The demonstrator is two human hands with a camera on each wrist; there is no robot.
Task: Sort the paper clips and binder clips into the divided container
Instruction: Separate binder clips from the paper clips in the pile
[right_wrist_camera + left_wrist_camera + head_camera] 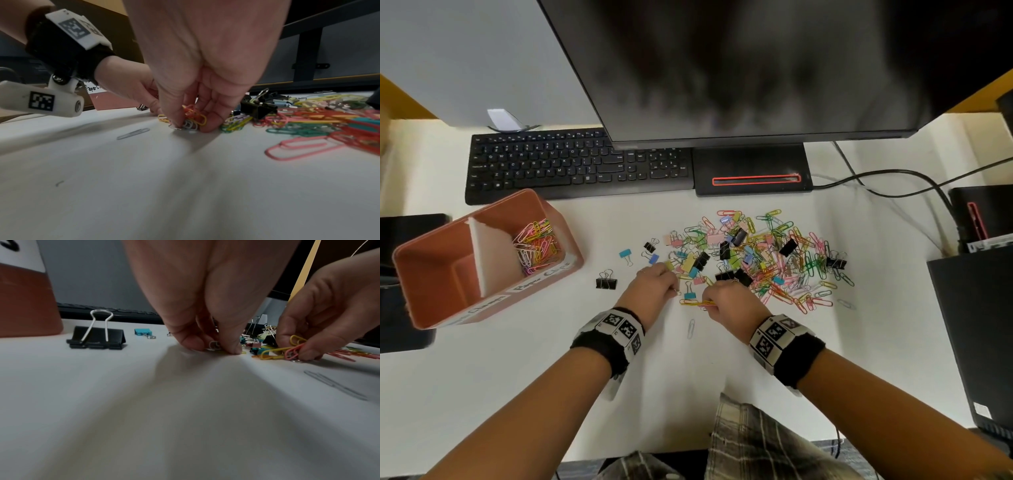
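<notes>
Two hands: I see both down on tabletop [722, 370]
left hand [655, 287]: pinching small silver clip [213, 344]
right hand [726, 301]: gripping bunch of paper clips [194, 116]
container [431, 246]: paper clips in right compartment

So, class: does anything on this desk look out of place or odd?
One thing: the divided container holds paper clips in one compartment only; the other is bare, while the binder clips lie scattered on the desk. A pale paper clip lies apart between both hands.
</notes>
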